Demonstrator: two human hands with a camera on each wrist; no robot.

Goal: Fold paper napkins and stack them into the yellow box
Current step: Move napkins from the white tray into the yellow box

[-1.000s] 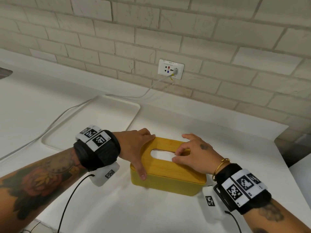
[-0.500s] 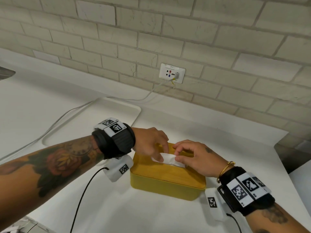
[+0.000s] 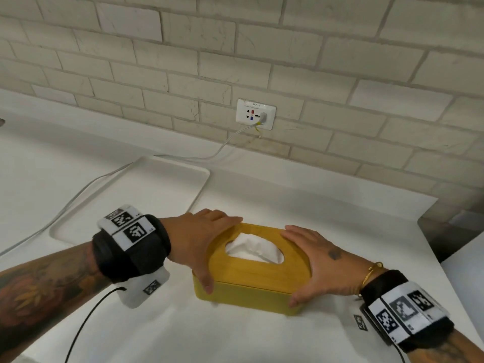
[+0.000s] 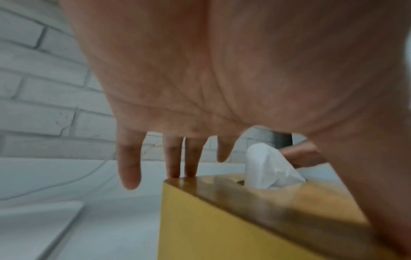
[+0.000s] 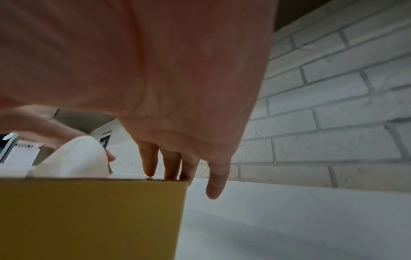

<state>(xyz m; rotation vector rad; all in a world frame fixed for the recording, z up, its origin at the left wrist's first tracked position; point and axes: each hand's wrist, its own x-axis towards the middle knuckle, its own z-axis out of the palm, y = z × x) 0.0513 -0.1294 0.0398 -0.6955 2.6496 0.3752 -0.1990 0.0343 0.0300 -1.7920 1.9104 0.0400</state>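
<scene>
Head view, item one: yellow box (image 3: 251,292) with a wooden lid (image 3: 262,268), standing on a white counter (image 3: 157,331) below a brick wall (image 3: 262,48). White napkin (image 3: 255,248) pokes up through the oval slot in the lid.

Item two: left hand (image 3: 199,239), fingers straight and spread wide, laid over the box's left end, thumb down the near side; left wrist view shows two fingertips (image 4: 180,168) touching the lid's far corner.

Item three: right hand (image 3: 314,260), fingers straight and together, flat on the lid's right end, thumb at the near right corner. Neither hand curls round anything.

Item four: white tray (image 3: 131,195) on the counter, just left of and behind the box.

Item five: wall socket (image 3: 255,114) with a white cable (image 3: 78,189) plugged in, trailing leftward past the tray.
</scene>
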